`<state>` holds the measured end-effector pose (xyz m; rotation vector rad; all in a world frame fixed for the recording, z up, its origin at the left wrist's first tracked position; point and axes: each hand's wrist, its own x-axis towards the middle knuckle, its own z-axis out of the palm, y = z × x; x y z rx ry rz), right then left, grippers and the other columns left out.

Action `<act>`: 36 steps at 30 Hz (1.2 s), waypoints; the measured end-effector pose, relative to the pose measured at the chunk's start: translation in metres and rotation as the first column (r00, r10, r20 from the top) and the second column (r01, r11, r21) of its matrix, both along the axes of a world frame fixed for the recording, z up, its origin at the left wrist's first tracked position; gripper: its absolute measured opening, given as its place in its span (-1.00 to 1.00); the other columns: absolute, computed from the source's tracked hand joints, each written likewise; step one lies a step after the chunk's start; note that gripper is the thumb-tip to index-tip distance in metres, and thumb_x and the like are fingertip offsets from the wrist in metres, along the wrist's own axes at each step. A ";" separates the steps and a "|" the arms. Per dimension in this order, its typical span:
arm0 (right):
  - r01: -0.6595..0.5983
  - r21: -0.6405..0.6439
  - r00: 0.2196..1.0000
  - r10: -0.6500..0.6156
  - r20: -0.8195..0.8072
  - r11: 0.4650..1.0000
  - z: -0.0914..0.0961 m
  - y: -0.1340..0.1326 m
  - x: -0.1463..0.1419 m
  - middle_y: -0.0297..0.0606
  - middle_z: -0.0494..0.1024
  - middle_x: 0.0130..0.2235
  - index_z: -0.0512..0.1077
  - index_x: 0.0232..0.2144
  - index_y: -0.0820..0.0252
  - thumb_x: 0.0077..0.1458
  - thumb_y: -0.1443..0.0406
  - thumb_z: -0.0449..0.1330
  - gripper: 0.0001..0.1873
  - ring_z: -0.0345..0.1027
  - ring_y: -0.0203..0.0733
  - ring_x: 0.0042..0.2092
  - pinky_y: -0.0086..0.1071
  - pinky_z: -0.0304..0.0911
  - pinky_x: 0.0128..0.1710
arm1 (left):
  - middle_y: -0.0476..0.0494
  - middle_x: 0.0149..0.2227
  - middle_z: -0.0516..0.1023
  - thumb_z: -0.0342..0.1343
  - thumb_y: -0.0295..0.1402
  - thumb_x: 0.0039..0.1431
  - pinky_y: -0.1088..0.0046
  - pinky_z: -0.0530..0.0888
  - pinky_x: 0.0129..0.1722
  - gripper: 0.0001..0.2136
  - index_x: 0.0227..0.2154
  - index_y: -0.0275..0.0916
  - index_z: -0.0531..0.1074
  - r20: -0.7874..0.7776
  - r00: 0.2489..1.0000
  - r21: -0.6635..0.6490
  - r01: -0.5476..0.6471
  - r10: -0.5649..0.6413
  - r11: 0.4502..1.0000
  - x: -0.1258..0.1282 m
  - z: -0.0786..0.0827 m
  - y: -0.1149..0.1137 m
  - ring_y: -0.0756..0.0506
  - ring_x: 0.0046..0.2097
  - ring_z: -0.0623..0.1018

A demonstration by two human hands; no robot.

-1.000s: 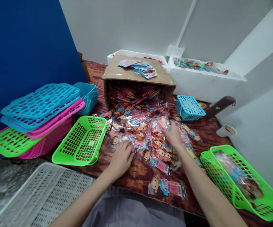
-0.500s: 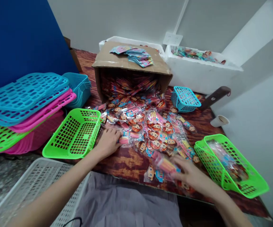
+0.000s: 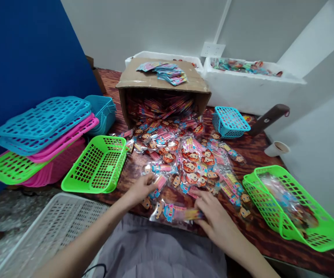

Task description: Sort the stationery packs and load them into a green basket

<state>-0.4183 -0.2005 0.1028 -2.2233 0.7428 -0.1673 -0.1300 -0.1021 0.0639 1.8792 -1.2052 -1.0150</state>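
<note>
Many clear packets with cartoon-girl figures and coloured sticks lie in a loose pile point(image 3: 191, 166) on the wood-patterned table. My left hand point(image 3: 140, 190) is closed at the near left of the pile, its fingertips on a packet with pink sticks point(image 3: 160, 180). At the near edge of the pile is my right hand point(image 3: 215, 214), its fingers curled and a motion-blurred packet with yellow sticks point(image 3: 193, 214) at its thumb side. Another packet with a figure point(image 3: 167, 211) lies by the table's front edge, partly overlapping the blurred one.
A tipped cardboard box point(image 3: 164, 87) spills packets at the back. A green basket point(image 3: 97, 166) stands left; another green basket point(image 3: 285, 204) with packets stands right. Stacked baskets point(image 3: 44, 119), a small blue basket point(image 3: 231, 121), a paper cup point(image 3: 277, 149) and foam boxes point(image 3: 250, 88) surround the pile.
My left hand has moved right and nearer, away from the green basket, onto a packet. My right hand has shifted slightly left. The view has turned a little to the left.
</note>
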 end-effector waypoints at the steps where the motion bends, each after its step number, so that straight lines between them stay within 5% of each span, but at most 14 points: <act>1: 0.095 0.106 0.995 -0.098 0.023 0.990 -0.002 0.002 -0.001 -0.14 0.48 0.03 0.38 -0.31 0.12 0.04 0.38 0.18 -0.88 0.28 0.07 0.09 -0.04 0.16 0.12 | -0.13 -0.29 0.58 0.01 -0.27 0.11 0.40 0.43 -0.21 -0.82 -0.31 -0.25 0.41 0.031 1.000 0.006 0.000 -0.001 1.000 -0.004 0.001 0.000 -0.15 -0.21 0.54; 3: 0.306 0.429 0.940 -0.341 0.005 0.850 -0.009 0.011 -0.008 -0.12 0.55 -0.10 0.42 -0.22 0.15 0.02 0.17 0.28 -0.72 0.39 0.06 -0.04 -0.08 0.27 0.01 | -0.13 -0.32 0.56 0.02 -0.29 0.15 0.37 0.40 -0.20 -0.86 -0.34 -0.22 0.40 0.093 0.996 0.016 -0.002 0.001 1.000 -0.012 0.004 -0.001 -0.16 -0.23 0.52; 6: 0.427 0.818 0.802 -0.580 -0.144 0.386 -0.018 0.034 -0.020 -0.13 0.63 -0.18 0.44 -0.06 0.20 -0.05 -0.02 0.35 -0.41 0.50 0.03 -0.16 -0.14 0.34 -0.08 | -0.18 -0.33 0.56 -0.03 -0.31 0.23 0.34 0.34 -0.23 -0.86 -0.34 -0.21 0.40 0.251 0.965 0.042 0.072 -0.080 0.997 -0.032 0.013 -0.002 -0.21 -0.24 0.53; 8: 0.426 0.881 0.731 -0.652 -0.201 0.206 -0.021 0.048 -0.023 -0.14 0.65 -0.20 0.46 -0.05 0.21 -0.10 -0.02 0.40 -0.37 0.53 0.01 -0.18 -0.17 0.36 -0.09 | -0.22 -0.28 0.58 -0.08 -0.38 0.26 0.35 0.31 -0.27 -0.85 -0.28 -0.21 0.40 0.399 0.894 0.069 0.190 -0.202 0.979 -0.046 0.022 -0.002 -0.24 -0.22 0.55; 10: 0.423 0.885 0.698 -0.693 -0.181 0.195 -0.023 0.056 -0.023 -0.13 0.66 -0.15 0.49 -0.06 0.21 -0.16 0.04 0.46 -0.37 0.54 -0.01 -0.15 -0.20 0.36 -0.07 | -0.20 -0.25 0.59 -0.11 -0.40 0.30 0.38 0.29 -0.30 -0.84 -0.25 -0.19 0.39 0.466 0.842 0.081 0.266 -0.273 0.961 -0.057 0.035 -0.003 -0.22 -0.22 0.57; 12: 0.425 0.878 0.679 -0.719 -0.147 0.222 -0.028 0.056 -0.022 -0.12 0.65 -0.10 0.51 -0.07 0.21 -0.20 0.06 0.50 -0.36 0.53 -0.04 -0.13 -0.26 0.36 -0.08 | -0.14 -0.28 0.59 -0.11 -0.35 0.34 0.40 0.28 -0.31 -0.83 -0.28 -0.17 0.37 0.422 0.868 0.057 0.261 -0.260 0.964 -0.061 0.047 -0.004 -0.17 -0.23 0.57; 16: 0.417 0.886 0.648 -0.750 -0.134 0.202 -0.040 0.051 -0.023 -0.20 0.66 -0.27 0.53 -0.16 0.23 -0.27 0.08 0.53 -0.39 0.49 -0.18 -0.33 -0.37 0.35 -0.28 | -0.07 -0.36 0.56 -0.03 -0.24 0.32 0.41 0.23 -0.37 -0.82 -0.36 -0.17 0.35 0.377 0.889 0.084 0.247 -0.260 0.965 -0.058 0.056 -0.011 -0.15 -0.28 0.54; 21: 0.368 0.912 0.619 -0.780 -0.095 0.181 -0.041 0.051 -0.023 -0.24 0.65 -0.24 0.50 -0.12 0.21 -0.27 0.15 0.55 -0.37 0.50 -0.20 -0.25 -0.41 0.36 -0.21 | -0.17 -0.28 0.58 -0.06 -0.27 0.32 0.35 0.30 -0.32 -0.82 -0.23 -0.20 0.40 0.425 0.872 0.160 0.192 -0.243 0.968 -0.063 0.045 -0.021 -0.21 -0.23 0.55; 24: 0.355 0.926 0.590 -0.799 -0.115 0.129 -0.035 0.053 -0.024 -0.24 0.65 -0.25 0.49 -0.09 0.21 -0.17 0.12 0.50 -0.41 0.51 -0.19 -0.27 -0.39 0.38 -0.23 | -0.20 -0.15 0.55 0.01 -0.32 0.27 0.32 0.39 -0.17 -0.86 -0.30 -0.23 0.43 0.287 0.908 0.131 0.279 -0.306 0.951 -0.089 0.035 -0.015 -0.19 -0.12 0.52; 27: 0.364 0.930 0.522 -0.839 -0.155 0.054 -0.033 0.056 -0.025 -0.22 0.66 -0.18 0.45 -0.01 0.17 -0.08 0.10 0.45 -0.40 0.54 -0.11 -0.21 -0.27 0.41 -0.12 | -0.29 0.05 0.45 0.00 -0.44 0.22 0.19 0.37 0.02 -0.83 -0.20 -0.24 0.47 0.333 0.878 0.129 0.318 -0.343 0.939 -0.124 0.022 0.004 -0.28 0.07 0.42; 31: 0.376 0.923 0.486 -0.865 -0.124 0.079 -0.030 0.060 -0.027 -0.20 0.65 -0.10 0.45 -0.02 0.16 -0.12 0.11 0.47 -0.39 0.54 -0.04 -0.14 -0.22 0.40 -0.07 | -0.25 -0.13 0.45 -0.02 -0.44 0.22 0.22 0.40 -0.13 -0.86 -0.26 -0.22 0.44 0.243 0.941 0.192 0.191 -0.235 0.963 -0.136 0.003 0.026 -0.23 -0.12 0.49; 34: 0.373 0.924 0.491 -0.862 -0.124 0.079 -0.024 0.066 -0.025 -0.17 0.64 -0.09 0.48 -0.06 0.16 -0.09 0.07 0.44 -0.44 0.53 -0.02 -0.11 -0.22 0.40 -0.06 | -0.14 -0.25 0.45 0.10 -0.37 0.14 0.32 0.41 -0.15 -0.92 -0.30 -0.22 0.41 -0.095 0.995 0.019 -0.034 0.035 0.999 -0.114 -0.007 0.031 -0.16 -0.18 0.48; 36: 0.340 0.932 0.569 -0.816 -0.102 0.121 -0.018 0.072 -0.020 -0.13 0.63 -0.06 0.48 -0.02 0.14 -0.03 0.02 0.38 -0.44 0.51 0.04 -0.04 -0.15 0.38 0.01 | -0.07 -0.23 0.47 0.17 -0.32 0.09 0.38 0.43 -0.18 -0.65 -0.04 -0.20 0.36 -0.367 0.907 -0.059 -0.246 0.208 0.968 -0.101 -0.008 0.030 -0.11 -0.21 0.48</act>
